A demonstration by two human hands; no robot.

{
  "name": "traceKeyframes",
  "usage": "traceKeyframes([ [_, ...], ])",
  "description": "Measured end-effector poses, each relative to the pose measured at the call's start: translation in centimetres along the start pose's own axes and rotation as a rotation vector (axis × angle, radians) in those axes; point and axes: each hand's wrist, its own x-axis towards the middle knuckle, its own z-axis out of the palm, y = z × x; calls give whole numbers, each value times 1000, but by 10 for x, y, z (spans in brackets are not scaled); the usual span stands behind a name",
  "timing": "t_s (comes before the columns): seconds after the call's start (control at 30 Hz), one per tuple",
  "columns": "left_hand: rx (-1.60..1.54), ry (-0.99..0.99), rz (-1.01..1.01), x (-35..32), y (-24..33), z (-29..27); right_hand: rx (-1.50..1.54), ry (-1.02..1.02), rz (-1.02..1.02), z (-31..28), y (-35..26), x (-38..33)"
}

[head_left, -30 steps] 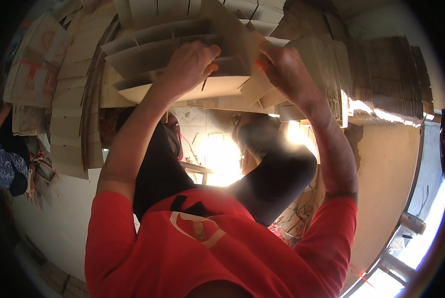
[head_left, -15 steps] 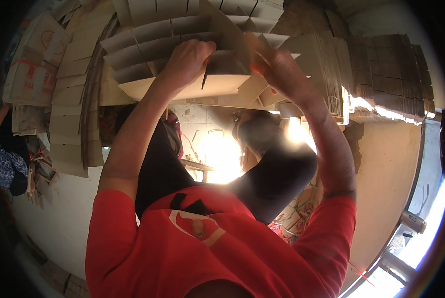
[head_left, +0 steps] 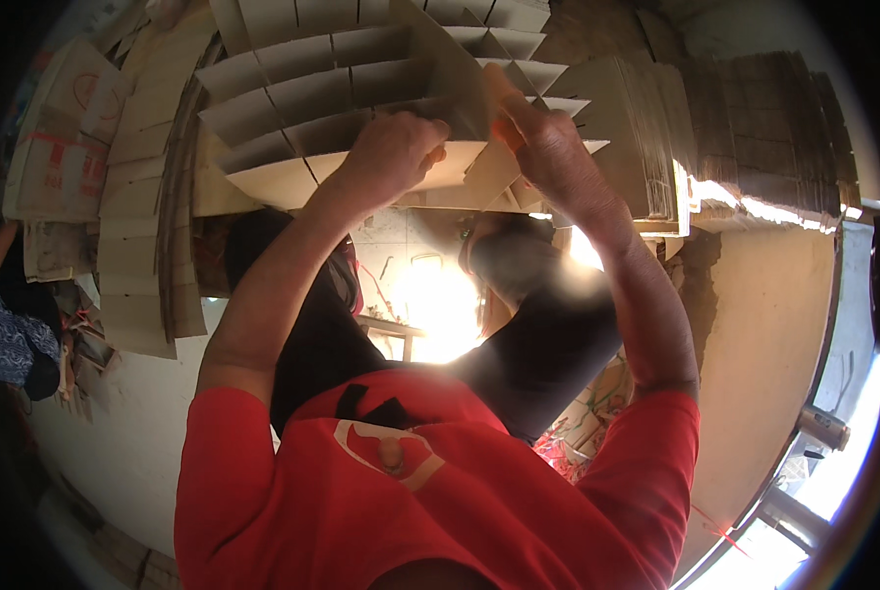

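A grid of interlocking cardboard divider strips (head_left: 307, 98) spreads in front of me at the top of the view. My left hand (head_left: 393, 157) is closed at the edge of the nearest long strip (head_left: 283, 179), its fingertips curled and partly hidden. With fingers bent, my right hand (head_left: 548, 147) grips a slanting cross strip (head_left: 450, 51) near its close end. That cross strip stands tilted above the long strips, running away from me to the left. Smaller cross pieces of cardboard stick out past the right hand.
Stacked cardboard sheets (head_left: 632, 138) stand right of the grid, with a darker stack (head_left: 764, 138) beyond. Slotted strips (head_left: 140, 216) pile up at left, beside a white carton (head_left: 66, 138). A person in a patterned garment (head_left: 12, 324) is at the far left.
My left hand has come nearer to me and slightly right, from the inner strips to the nearest one. My right hand has shifted a little, still at the cross strip.
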Motion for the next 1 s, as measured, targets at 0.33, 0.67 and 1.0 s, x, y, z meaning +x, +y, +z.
traceKeyframes([
  [0.33, 13, -694, -122, 40, 1, -43, -84, 97, 9, 11, 2, -14],
  [0.67, -532, -750, -409, 20, -36, -19, 130, 124, 164, 15, 0, -36],
  [1.0, -1309, -749, -620, 11, -69, 43, 164, 23, 388, 22, -17, -53],
])
